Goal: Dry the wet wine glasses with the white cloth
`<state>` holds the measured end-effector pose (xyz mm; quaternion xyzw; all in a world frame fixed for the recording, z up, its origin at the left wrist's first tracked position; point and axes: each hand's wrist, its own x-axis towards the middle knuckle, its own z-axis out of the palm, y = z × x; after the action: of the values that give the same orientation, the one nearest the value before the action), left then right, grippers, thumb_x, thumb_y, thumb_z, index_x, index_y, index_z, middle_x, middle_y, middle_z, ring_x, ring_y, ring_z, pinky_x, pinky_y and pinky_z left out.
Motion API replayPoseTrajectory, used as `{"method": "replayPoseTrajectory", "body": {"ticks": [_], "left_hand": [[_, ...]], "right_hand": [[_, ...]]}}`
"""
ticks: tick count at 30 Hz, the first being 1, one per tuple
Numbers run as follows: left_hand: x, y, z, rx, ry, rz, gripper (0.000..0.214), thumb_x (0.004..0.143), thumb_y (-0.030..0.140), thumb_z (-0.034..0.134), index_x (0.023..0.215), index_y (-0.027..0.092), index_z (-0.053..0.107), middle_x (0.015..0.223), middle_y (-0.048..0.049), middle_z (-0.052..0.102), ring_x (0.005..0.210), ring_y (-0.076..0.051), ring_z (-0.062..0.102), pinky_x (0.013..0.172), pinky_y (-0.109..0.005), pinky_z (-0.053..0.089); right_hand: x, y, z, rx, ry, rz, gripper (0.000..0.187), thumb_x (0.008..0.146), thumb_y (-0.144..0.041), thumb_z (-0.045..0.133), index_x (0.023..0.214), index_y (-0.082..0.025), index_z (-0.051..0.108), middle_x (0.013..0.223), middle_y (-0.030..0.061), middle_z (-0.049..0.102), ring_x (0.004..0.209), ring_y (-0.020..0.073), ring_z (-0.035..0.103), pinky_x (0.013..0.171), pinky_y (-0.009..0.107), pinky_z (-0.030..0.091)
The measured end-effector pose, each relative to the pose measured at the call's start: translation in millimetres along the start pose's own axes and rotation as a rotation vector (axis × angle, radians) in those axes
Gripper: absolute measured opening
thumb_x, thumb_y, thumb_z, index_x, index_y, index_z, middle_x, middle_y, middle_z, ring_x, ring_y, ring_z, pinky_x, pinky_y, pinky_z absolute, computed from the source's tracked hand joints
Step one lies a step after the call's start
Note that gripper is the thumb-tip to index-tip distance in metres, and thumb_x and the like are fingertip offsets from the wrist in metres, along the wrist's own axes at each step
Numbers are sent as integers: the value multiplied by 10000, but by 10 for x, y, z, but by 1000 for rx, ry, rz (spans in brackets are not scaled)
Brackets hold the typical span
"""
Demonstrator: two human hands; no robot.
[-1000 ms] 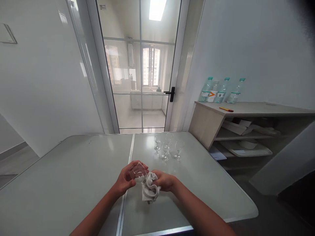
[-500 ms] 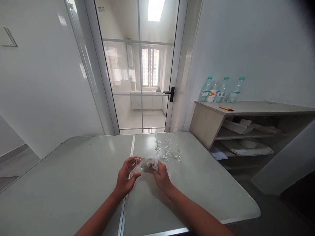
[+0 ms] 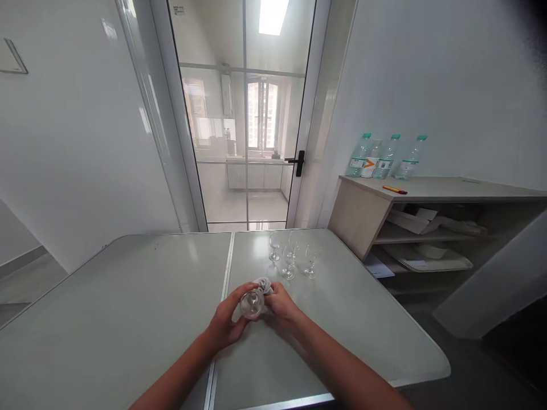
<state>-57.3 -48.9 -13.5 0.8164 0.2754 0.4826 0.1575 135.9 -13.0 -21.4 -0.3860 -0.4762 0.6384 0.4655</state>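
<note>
Between my hands is a clear stemmed glass (image 3: 252, 304), its round open mouth turned toward me. My left hand (image 3: 231, 316) wraps the bowl of the glass from the left, thumb below and fingers above. Behind the glass my right hand (image 3: 280, 300) grips a bunched whitish cloth (image 3: 265, 285) against its far side. The stem and foot are hidden by the bowl and the cloth. Several more stemmed glasses (image 3: 288, 267) stand upright on the table just beyond my hands, slightly to the right.
The pale table (image 3: 128, 319) has a metal seam (image 3: 228, 267) across it. To the right, a wooden shelf unit (image 3: 363, 210) carries plastic bottles (image 3: 387, 156) and an orange-yellow pen-like thing (image 3: 394, 189). A glazed door (image 3: 273, 193) with a black handle stands behind the table.
The glass has swung from lying sideways to pointing its mouth at me. Both hands have come closer together, the left one moving right and slightly nearer. The standing glasses have not moved.
</note>
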Motion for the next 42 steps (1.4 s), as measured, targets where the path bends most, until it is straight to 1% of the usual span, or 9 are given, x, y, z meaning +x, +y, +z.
{"method": "replayPoseTrajectory", "body": {"ticks": [5, 11, 14, 18, 21, 25, 30, 35, 42], "left_hand": [[16, 29, -2, 26, 20, 45, 643, 908, 182, 667, 1500, 251, 427, 1383, -134, 636, 1301, -270, 612, 1104, -448, 529], [15, 25, -26, -29, 23, -49, 622, 894, 217, 704, 1466, 280, 469, 1359, -117, 659, 1271, -281, 637, 1085, -469, 539], [20, 44, 9, -21, 22, -63, 606, 896, 237, 702, 1458, 267, 479, 1354, -123, 662, 1276, -292, 632, 1090, -486, 533], [67, 46, 38, -16, 119, -153, 580, 894, 271, 716, 1429, 253, 490, 1342, -117, 662, 1216, -287, 666, 1050, -491, 564], [115, 22, 25, -45, 261, -241, 569, 883, 309, 735, 1403, 259, 510, 1317, -105, 664, 1176, -282, 678, 990, -484, 600], [157, -44, -1, -70, 397, -408, 584, 847, 370, 775, 1372, 263, 544, 1290, -101, 667, 1156, -276, 680, 973, -481, 602], [162, -134, 6, -132, 396, -531, 594, 812, 404, 800, 1342, 266, 568, 1285, -97, 669, 1122, -264, 691, 953, -478, 609], [156, -139, 46, -160, 303, -533, 584, 820, 388, 789, 1353, 286, 574, 1288, -76, 668, 1131, -249, 683, 966, -470, 608], [182, -165, 108, -174, 230, -509, 638, 858, 375, 750, 1438, 300, 494, 1394, -97, 599, 1227, -265, 631, 1021, -507, 570]], "right_hand": [[26, 40, -36, -45, 145, -67, 325, 580, -337, 878, 765, -135, 703, 699, 12, 663, 620, 136, 538, 600, 251, 397], [23, 35, 17, 30, 63, -78, 305, 612, -302, 824, 832, -137, 692, 754, 19, 680, 677, 151, 582, 652, 259, 432], [45, 50, -40, -105, 103, -118, 274, 619, -264, 777, 835, -149, 654, 756, 5, 650, 690, 154, 571, 647, 256, 435], [27, -41, -137, -417, 157, -234, 583, 667, -208, 731, 1231, -204, 586, 850, -17, 651, 781, 176, 594, 742, 286, 484], [-45, -181, -159, -716, 192, -427, 389, 728, -121, 622, 1099, -223, 680, 925, 23, 636, 878, 195, 598, 850, 320, 478], [-184, -323, -124, -1004, -63, -568, 272, 664, -37, 576, 833, -197, 717, 1167, 55, 594, 822, 154, 605, 780, 278, 473], [-309, -349, -12, -1322, -429, -479, 712, 677, -107, 634, 1343, -357, 625, 1465, 32, 515, 871, 181, 666, 777, 294, 474], [-304, -291, 51, -1452, -456, -483, 850, 667, -176, 665, 1485, -322, 486, 1449, 63, 571, 987, 252, 690, 765, 306, 490], [-304, -231, 84, -1514, -376, -440, 644, 701, -190, 655, 1337, -282, 613, 1373, 71, 646, 886, 242, 715, 725, 314, 492]]}}
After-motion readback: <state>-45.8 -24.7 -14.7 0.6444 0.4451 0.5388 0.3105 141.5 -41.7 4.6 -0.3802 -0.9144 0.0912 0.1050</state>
